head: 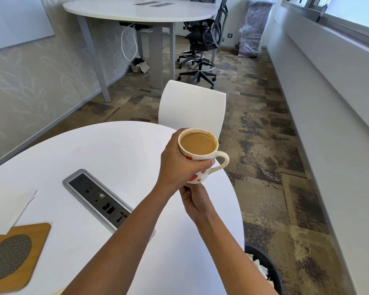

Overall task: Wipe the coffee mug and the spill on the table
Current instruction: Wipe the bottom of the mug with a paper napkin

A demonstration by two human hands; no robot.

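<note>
The white round counter [115, 150] fills the lower left, a white chair [192, 107] standing at its far edge. A grey socket panel [98, 200] is sunk into the counter's middle, and a wooden mat [19, 256] lies at its near left edge. The mug [200, 154], white with red hearts and full of milky coffee, is held above the counter's right edge. The left hand [179, 165] wraps its side, fingers [205, 163] closed around it. The right hand [197, 202] is under its base; whether its fingers grip cannot be told.
</note>
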